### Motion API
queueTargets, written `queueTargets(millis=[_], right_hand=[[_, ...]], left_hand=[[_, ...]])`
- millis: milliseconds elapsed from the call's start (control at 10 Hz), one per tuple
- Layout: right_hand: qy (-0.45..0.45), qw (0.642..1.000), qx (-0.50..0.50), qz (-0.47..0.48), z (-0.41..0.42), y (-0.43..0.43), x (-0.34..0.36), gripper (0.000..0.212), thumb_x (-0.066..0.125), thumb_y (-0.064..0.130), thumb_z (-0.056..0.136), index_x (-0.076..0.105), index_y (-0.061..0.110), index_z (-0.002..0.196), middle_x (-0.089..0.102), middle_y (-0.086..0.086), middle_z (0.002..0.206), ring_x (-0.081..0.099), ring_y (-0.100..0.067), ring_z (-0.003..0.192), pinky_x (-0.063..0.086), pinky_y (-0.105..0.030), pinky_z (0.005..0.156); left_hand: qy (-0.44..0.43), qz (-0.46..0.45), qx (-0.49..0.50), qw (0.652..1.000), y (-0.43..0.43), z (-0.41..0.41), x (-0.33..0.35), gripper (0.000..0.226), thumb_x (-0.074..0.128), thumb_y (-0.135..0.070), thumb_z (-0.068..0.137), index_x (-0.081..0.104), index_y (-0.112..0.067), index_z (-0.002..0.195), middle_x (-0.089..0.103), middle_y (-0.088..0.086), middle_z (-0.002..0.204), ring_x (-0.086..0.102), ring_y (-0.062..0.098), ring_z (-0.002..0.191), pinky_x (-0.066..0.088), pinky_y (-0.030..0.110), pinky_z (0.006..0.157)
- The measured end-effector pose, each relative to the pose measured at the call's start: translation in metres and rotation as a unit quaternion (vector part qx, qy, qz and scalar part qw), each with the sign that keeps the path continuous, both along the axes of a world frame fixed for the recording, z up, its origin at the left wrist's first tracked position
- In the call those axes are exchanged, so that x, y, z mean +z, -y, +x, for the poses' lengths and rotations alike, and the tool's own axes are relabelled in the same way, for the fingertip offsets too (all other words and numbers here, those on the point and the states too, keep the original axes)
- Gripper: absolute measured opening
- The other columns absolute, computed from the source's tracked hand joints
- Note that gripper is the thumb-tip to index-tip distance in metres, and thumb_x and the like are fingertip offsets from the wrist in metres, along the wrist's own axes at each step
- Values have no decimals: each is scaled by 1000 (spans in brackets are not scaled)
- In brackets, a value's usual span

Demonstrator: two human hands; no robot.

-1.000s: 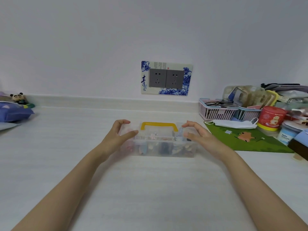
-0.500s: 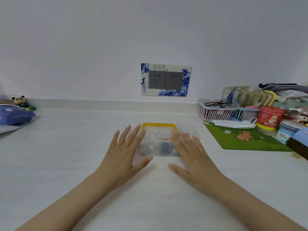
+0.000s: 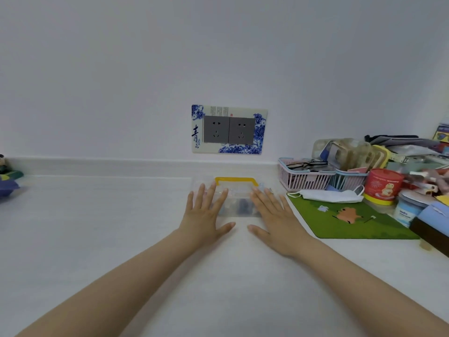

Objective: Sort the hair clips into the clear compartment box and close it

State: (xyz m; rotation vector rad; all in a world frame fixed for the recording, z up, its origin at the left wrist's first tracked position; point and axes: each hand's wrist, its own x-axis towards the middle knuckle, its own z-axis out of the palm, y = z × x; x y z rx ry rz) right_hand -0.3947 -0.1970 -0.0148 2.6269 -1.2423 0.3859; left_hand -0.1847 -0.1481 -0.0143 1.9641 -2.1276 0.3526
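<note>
Across the whole lower view runs a pale white counter (image 3: 97, 239), meeting a plain white wall behind it. Every place below is told from the clear compartment box (image 3: 237, 203), which sits on the counter near the middle, close to the wall.

Behind the box, on the wall, is a double grey power socket (image 3: 229, 130) in a blue-and-white patterned surround. Right of the box, touching the counter, lies a green mat (image 3: 340, 222) with a small orange animal printed on it. A white face mask (image 3: 328, 195) lies across the mat's far edge. Further right of the box stand a pink basket (image 3: 303, 178) holding dark glasses, a red tin (image 3: 382, 186) with a yellow base, and a heap of other items too jumbled to tell apart. Far left of the box, at the view's edge, sits a small toy (image 3: 4, 166).

The box has its lid down, with a yellow handle (image 3: 236, 180) along its far edge. Dark and pale small things show through the plastic; they are too blurred to name.

Both hands are flat and spread, gripping nothing. The left hand (image 3: 206, 215) lies palm down over the box's left part, fingers reaching toward the handle. The right hand (image 3: 274, 217) lies likewise over the box's right part. Both thumbs point inward, apart, at the box's near side.
</note>
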Motion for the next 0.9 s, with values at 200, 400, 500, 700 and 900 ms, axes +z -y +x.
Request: queueTargets(millis=[200,400,500,700,900], right_hand=[[-21,999,-29,20,-4,68,10,79,17,63,86,-14,24,147,-17,6,158,-18,-13,145,-15,-36,114],[-25,998,-48,36,-10,114,14,76,30,54,94,-16,23,147,-17,6,158,-17,-15,145,-14,-37,114],[-17,998,-43,46,-13,132,13,77,31,55,94,-17,26,146,-19,7,157,-23,-12,142,-16,-35,112],[-12,998,-35,55,-13,149,14,77,33,54,93,-17,28,146,-20,7,157,-26,-6,135,-13,-37,115],[0,996,-46,72,-8,138,29,79,42,47,93,-10,26,148,-15,4,159,-14,-18,146,-9,-39,116]], left_hand=[[0,50,15,999,67,-12,14,81,28,-65,88,-13,-29,147,-21,5,157,-18,31,143,-8,47,115],[5,90,14,996,119,-20,22,82,29,-67,87,-13,-29,146,-21,6,157,-18,31,143,-7,48,117],[3,89,17,996,136,-24,20,83,30,-67,86,-13,-30,147,-20,5,157,-18,32,143,-7,48,117],[14,64,27,997,152,-23,13,87,31,-70,84,-18,-31,145,-23,5,156,-19,32,143,-6,49,117],[10,43,20,999,145,-20,12,82,29,-66,87,-13,-29,147,-19,4,157,-17,29,144,-7,47,115]])
